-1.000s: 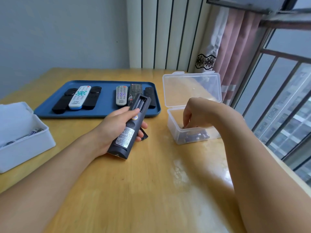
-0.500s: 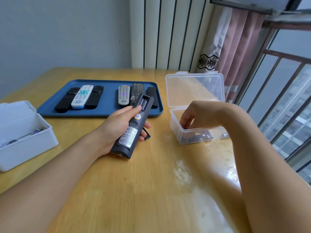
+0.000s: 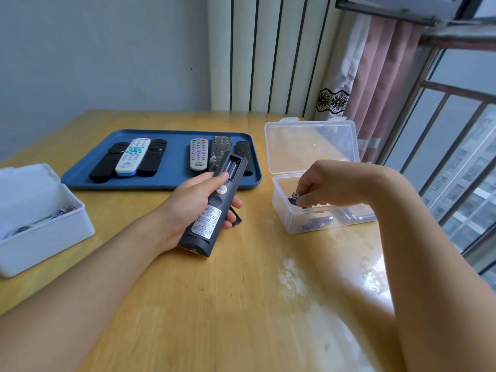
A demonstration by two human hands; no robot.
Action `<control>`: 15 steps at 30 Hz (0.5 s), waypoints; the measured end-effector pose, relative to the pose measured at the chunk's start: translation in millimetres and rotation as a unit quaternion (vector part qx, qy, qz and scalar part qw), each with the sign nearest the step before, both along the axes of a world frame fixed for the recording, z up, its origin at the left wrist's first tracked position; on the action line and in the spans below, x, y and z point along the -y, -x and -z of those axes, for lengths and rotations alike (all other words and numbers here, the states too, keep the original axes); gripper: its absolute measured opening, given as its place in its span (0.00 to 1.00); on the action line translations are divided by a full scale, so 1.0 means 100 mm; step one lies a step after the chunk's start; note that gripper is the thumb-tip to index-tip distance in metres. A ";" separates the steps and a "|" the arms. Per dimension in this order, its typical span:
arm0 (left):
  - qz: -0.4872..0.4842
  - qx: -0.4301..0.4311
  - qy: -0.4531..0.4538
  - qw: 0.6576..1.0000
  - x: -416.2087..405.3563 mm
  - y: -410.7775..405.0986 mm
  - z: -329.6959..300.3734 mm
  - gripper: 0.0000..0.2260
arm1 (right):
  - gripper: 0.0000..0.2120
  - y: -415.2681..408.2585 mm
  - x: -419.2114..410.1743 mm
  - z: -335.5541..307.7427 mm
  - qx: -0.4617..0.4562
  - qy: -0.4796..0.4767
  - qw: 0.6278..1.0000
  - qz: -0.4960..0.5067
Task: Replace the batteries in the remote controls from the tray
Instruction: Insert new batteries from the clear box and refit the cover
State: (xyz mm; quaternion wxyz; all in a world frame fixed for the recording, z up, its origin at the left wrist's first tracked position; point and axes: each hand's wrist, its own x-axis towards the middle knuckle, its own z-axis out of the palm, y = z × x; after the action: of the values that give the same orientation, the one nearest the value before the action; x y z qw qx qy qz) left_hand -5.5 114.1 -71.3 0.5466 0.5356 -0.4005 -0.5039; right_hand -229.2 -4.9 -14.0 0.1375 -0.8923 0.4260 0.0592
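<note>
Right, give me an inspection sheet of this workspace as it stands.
Surface: wooden table, glossy, with light glare at the right.
Job's things: dark grey remote held back-side up, battery bay uncovered; blue plastic tray holding six remotes in two groups of three; clear plastic box, lid up, with batteries inside; small purple battery pinched above them.
Clutter: white open box at the left, with batteries inside.
Grippers: left hand grips the grey remote; right hand is inside the clear box, pinching the battery.
Cables: nothing seen.
Surroundings: grey wall, pink curtain, barred window at the right.
</note>
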 end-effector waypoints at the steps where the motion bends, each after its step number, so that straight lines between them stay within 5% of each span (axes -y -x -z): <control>1: 0.001 -0.002 -0.001 1.000 0.00 0.00 0.00 0.13 | 0.08 0.03 0.00 -0.03 0.029 -0.013 0.999 -0.001; 7: 0.000 -0.006 0.012 1.000 -0.02 0.00 -0.02 0.12 | 0.06 0.05 0.02 -0.09 0.236 -0.039 0.971 -0.025; 11: 0.001 -0.008 0.035 0.999 -0.04 0.02 -0.05 0.10 | 0.14 -0.08 -0.08 -0.06 0.386 -0.157 0.906 -0.071; 15: 0.016 -0.057 0.045 0.997 -0.06 0.08 -0.07 0.10 | 0.12 -0.41 -0.27 0.05 0.448 -0.191 0.867 -0.105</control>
State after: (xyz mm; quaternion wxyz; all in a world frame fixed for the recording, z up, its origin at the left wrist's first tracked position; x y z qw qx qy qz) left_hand -13.9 119.9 -63.8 0.5841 0.4742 -0.3994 -0.5240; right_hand -187.8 21.7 -18.8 0.4737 -0.8191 0.2025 -0.2523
